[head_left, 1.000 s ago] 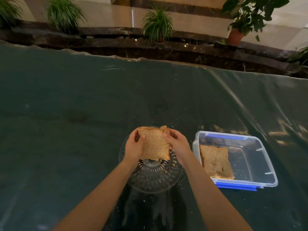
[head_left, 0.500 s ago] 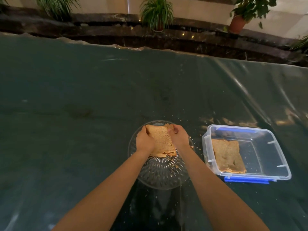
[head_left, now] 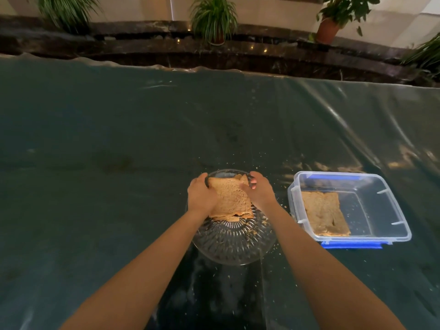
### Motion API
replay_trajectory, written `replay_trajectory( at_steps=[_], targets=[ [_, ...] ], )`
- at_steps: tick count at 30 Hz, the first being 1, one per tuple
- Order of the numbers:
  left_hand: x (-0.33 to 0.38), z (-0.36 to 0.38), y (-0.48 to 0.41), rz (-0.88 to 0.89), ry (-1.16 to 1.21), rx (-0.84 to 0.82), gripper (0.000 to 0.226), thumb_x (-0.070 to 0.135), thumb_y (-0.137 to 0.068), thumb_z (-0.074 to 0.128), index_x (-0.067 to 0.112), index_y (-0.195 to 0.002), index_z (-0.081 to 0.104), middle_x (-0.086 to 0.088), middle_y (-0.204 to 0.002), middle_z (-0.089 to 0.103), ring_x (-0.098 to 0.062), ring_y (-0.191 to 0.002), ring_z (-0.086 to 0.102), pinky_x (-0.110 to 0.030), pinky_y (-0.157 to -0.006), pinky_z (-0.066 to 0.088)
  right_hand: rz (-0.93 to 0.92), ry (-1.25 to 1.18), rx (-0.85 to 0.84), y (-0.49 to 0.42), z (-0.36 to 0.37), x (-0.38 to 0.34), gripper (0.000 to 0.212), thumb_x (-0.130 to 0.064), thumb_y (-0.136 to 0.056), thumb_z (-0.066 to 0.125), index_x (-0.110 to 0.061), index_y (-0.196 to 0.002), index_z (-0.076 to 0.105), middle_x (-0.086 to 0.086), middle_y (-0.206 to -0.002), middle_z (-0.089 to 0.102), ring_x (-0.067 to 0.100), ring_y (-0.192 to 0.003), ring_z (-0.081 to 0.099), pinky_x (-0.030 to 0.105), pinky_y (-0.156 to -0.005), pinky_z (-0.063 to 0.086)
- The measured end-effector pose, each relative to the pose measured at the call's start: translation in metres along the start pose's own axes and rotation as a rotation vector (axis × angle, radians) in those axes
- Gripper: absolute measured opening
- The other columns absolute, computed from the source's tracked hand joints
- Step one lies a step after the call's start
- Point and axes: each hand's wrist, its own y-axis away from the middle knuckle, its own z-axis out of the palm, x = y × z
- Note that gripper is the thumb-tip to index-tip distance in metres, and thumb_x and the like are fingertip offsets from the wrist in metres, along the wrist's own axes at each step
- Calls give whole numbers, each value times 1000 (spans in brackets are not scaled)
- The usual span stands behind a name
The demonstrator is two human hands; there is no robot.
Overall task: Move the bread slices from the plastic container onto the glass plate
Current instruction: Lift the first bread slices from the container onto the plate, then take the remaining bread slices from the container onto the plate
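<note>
A brown bread slice [head_left: 229, 197] lies on the far half of the ribbed glass plate [head_left: 234, 244], on top of other bread whose edges peek out under it. My left hand [head_left: 201, 195] holds its left edge and my right hand [head_left: 259, 192] its right edge, fingers curled on the slice. To the right stands the clear plastic container [head_left: 381, 203] with blue clips; another bread slice [head_left: 325, 213] lies flat in its left half.
The table carries a dark green glossy plastic cover [head_left: 119, 163] with crumbs scattered around the plate. Beyond the far table edge runs a dark stone ledge with potted plants [head_left: 214, 17].
Both hands have lowered the slice from a tilted, raised hold down flat onto the plate. The camera view has shifted, so the plate and container sit further right in the frame.
</note>
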Motion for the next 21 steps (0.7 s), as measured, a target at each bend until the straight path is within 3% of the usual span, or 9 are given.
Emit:
replay_trajectory(
  at_steps=[5, 11, 15, 19, 21],
  targets=[
    [31, 3, 12, 91, 114, 22, 51, 11, -93, 44, 13, -144, 41, -7, -150, 42, -22, -139, 40, -35, -115, 32, -29, -6, -38, 6, -25, 2, 64, -31, -84, 64, -13, -138, 36, 14, -139, 46, 31, -126, 45, 47, -107, 37],
    [70, 27, 35, 210, 221, 12, 44, 16, -93, 46, 15, -137, 50, -3, -138, 56, -16, -122, 54, -19, -95, 35, -75, -90, -65, 10, -73, 7, 65, -30, -81, 67, -14, -137, 39, 13, -138, 45, 27, -124, 47, 37, -101, 41],
    [96, 61, 54, 123, 385, -100, 40, 17, -92, 47, 12, -130, 56, -5, -118, 65, -19, -107, 62, -33, -98, 49, -90, -238, -102, 21, -117, 30, 50, -35, -83, 64, -15, -126, 50, 4, -127, 56, 14, -107, 54, 28, -89, 46],
    [119, 110, 74, 51, 406, -188, 38, 15, -94, 45, 7, -131, 55, -10, -120, 64, -20, -100, 63, -34, -93, 53, -24, -281, -144, 27, -159, 67, 29, -32, -88, 57, -15, -112, 57, 1, -114, 61, 10, -91, 62, 20, -72, 50],
    [127, 135, 81, 26, 344, -186, 39, 13, -93, 46, 6, -130, 56, -11, -118, 64, -23, -104, 63, -39, -99, 51, 17, -313, -133, 27, -176, 87, 28, -29, -90, 55, -11, -111, 59, 8, -113, 63, 18, -95, 65, 27, -80, 53]
  ],
)
